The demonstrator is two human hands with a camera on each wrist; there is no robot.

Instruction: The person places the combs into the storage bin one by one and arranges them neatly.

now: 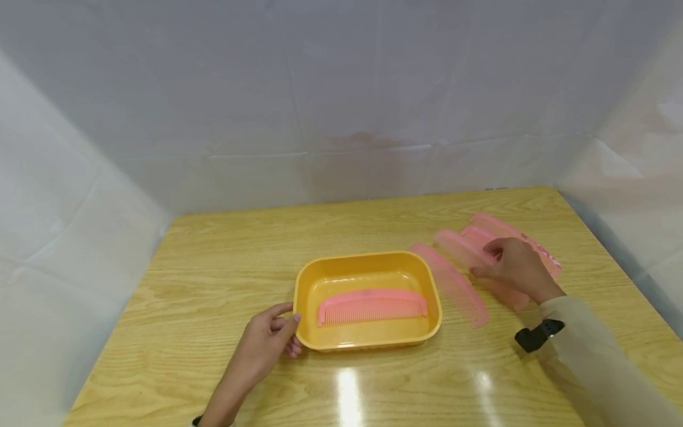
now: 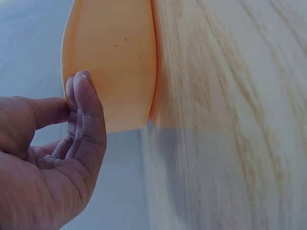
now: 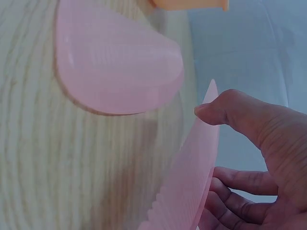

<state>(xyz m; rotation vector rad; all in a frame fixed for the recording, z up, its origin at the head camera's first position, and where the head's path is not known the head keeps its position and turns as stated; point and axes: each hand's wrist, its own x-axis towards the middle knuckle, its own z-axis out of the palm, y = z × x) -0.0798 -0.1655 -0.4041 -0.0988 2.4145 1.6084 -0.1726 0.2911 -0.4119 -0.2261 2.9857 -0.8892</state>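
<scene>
At the left end of a yellow plastic tray, my left hand pinches the rim between thumb and fingers. The left wrist view shows those fingers against the tray's outer wall. Inside the tray lies one pink comb, its teeth toward me. To the right, my right hand grips another pink comb between thumb and fingers, tilted above the table. A further pink comb lies between the tray and that hand. Partly hidden behind the right hand is a pink comb with a printed pattern.
Everything stands on a wood-grain table. White sheeting hangs behind it and along both sides. A black band sits on the right wrist, over a pale sleeve.
</scene>
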